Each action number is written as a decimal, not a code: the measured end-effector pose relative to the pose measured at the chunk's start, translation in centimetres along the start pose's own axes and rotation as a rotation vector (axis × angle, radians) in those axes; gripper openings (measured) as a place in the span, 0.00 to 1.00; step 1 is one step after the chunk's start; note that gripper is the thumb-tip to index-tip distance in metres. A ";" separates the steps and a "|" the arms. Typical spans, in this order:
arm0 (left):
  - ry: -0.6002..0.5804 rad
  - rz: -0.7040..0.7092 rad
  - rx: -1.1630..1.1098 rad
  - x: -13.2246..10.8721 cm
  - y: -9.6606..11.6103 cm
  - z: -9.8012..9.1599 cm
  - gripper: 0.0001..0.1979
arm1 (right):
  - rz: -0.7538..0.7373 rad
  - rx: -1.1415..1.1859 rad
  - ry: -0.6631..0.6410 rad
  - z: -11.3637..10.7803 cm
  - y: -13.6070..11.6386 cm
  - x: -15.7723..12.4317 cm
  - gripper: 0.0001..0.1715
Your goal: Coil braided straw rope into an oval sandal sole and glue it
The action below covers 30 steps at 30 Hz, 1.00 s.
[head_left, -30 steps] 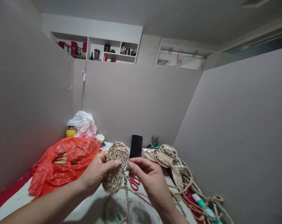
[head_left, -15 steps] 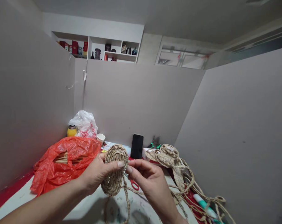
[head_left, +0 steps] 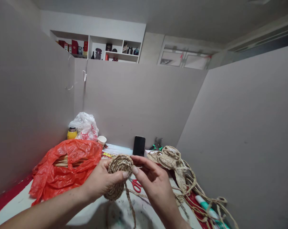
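Note:
An oval coil of straw braid [head_left: 120,163] is held up over the table, tilted toward me. My left hand [head_left: 103,178] grips its left side, thumb across the front and fingers behind. At the upper right edge, my right hand [head_left: 151,178] pinches the coil with thumb in front and index finger behind. A thin pale line, thread or needle, shows by the right thumb; I cannot tell which. From the coil's lower edge a loose braid tail [head_left: 130,203] hangs down. Red-handled scissors [head_left: 136,185] lie on the table behind, partly covered by the hands.
A red plastic bag [head_left: 70,149] with flat straw-coloured pieces lies left. Behind it stand a yellow jar [head_left: 72,133], a white bag [head_left: 85,125] and a paper cup [head_left: 102,140]. A phone [head_left: 139,146] leans on the partition. Right lie braid coils [head_left: 170,157] and a green-white tube [head_left: 207,206].
The coil has tipped, its top edge lower and foreshortened. My right hand has shifted slightly, its index finger now reaching over the upper edge. More of the scissors shows.

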<state>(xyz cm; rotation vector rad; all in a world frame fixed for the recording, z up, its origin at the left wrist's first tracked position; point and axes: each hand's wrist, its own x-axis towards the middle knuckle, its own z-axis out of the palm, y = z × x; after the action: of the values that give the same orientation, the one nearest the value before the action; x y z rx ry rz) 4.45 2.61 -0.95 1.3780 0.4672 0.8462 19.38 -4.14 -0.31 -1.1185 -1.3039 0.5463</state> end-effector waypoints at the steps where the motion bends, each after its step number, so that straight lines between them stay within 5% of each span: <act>1: -0.004 0.001 -0.002 0.0 -0.1 0.2 0.11 | 0.005 -0.004 -0.014 0.1 -0.1 0.0 0.15; 11: -0.112 0.080 0.111 -0.2 -0.1 0.2 0.13 | 0.067 0.113 -0.038 0.1 0.2 0.2 0.06; 18: 0.022 0.089 0.017 -0.4 0.3 0.0 0.11 | 0.115 0.224 -0.088 0.2 0.7 0.1 0.11; 30: 0.040 0.069 -0.069 -0.8 0.8 0.4 0.08 | 0.098 0.274 -0.129 0.4 0.7 -0.2 0.13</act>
<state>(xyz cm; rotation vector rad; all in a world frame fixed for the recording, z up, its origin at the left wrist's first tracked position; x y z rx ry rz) 3.99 1.72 -0.30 1.3223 0.4194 0.9395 19.11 -3.88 -1.09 -0.9343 -1.2452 0.8546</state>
